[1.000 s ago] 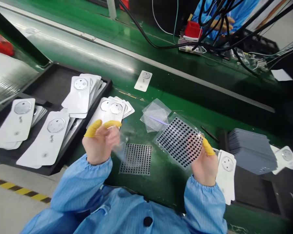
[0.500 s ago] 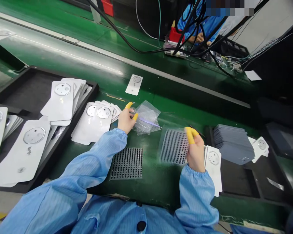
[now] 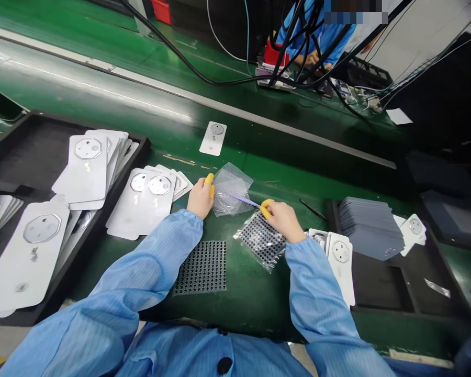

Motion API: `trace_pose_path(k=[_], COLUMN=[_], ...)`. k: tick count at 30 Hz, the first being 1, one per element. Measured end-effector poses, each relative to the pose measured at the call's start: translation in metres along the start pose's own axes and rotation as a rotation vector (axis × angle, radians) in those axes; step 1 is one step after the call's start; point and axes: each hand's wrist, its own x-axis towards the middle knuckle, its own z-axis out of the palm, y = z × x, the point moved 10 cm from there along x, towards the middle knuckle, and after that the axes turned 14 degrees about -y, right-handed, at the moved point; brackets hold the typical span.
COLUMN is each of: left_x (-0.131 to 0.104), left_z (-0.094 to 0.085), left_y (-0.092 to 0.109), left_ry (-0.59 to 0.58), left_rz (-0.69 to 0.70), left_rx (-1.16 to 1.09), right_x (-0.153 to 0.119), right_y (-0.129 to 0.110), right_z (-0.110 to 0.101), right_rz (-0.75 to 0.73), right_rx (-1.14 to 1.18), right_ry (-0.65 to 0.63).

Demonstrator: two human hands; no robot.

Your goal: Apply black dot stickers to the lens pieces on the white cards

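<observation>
My left hand (image 3: 201,198), with yellow fingertip covers, is closed at the left edge of thin clear plastic sheets (image 3: 231,201); what its fingers pinch is too small to make out. My right hand (image 3: 284,219) pinches the right end of purple tweezers (image 3: 244,199), which lie across the clear sheets. Just beneath my right hand, a clear bag with a sheet of black dots (image 3: 260,242) rests tilted on the green table. Another sheet of black dots (image 3: 202,267) lies flat near my left forearm.
White printed cards (image 3: 141,204) are stacked at left, beside a black tray (image 3: 39,131) with more cards. On the right, a tray (image 3: 380,303) holds grey cards (image 3: 371,230). One white card (image 3: 213,139) lies ahead; a black stick (image 3: 313,209) lies at right. Cables hang before a co-worker.
My right hand has moved left, let go of the dotted sheet, now lying turned on the table, and taken hold of the tweezers. My left fingers have drawn closer together.
</observation>
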Motion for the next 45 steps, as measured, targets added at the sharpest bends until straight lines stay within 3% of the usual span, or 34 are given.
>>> trace_pose_path(k=[2,6,12,16,21,24,26,28,30,32,38,40,45], left_x=[0.001,0.005,0.006,-0.002,-0.019,-0.037,-0.051,-0.067,-0.092,-0.112,-0.118,-0.118,-0.118], left_z=[0.0,-0.005,-0.023,-0.035,-0.07,-0.091,-0.091,-0.071,-0.046,-0.036,-0.058,-0.06,-0.056], left_y=[0.002,0.011,0.027,0.029,0.035,0.036,0.045,0.075,0.11,0.125,0.102,0.1,0.113], left_ry=[-0.012,-0.013,0.043,0.075,0.231,0.246,0.131,-0.184,-0.563,-0.705,-0.389,-0.382,-0.513], left_rz=[0.0,0.0,-0.018,-0.033,0.05,0.075,0.088,0.122,0.117,0.075,0.043,0.043,0.068], left_rx=[0.029,0.072,0.138,0.144,0.057,-0.32,-0.696,-0.991,-1.121,-1.163,-1.104,-1.075,-1.127], right_x=[-0.016,-0.044,-0.036,-0.043,-0.073,-0.078,-0.079,-0.081,-0.083,-0.086,-0.093,-0.097,-0.103], right_y=[0.012,0.032,0.038,0.045,0.022,-0.009,-0.031,-0.05,-0.065,-0.073,-0.083,-0.083,-0.098], right_z=[-0.015,-0.04,-0.017,-0.024,-0.038,-0.029,-0.024,-0.022,-0.023,-0.025,-0.023,-0.027,-0.03], right_rz=[0.066,0.188,0.219,0.195,0.11,0.014,-0.04,-0.093,-0.149,-0.19,-0.266,-0.25,-0.288], right_rx=[-0.142,-0.172,-0.073,0.064,0.374,0.723,0.819,0.798,0.738,0.703,0.811,0.733,0.477], right_ry=[-0.02,0.083,0.138,0.219,0.318,0.282,0.269,0.267,0.271,0.278,0.131,0.176,0.238])
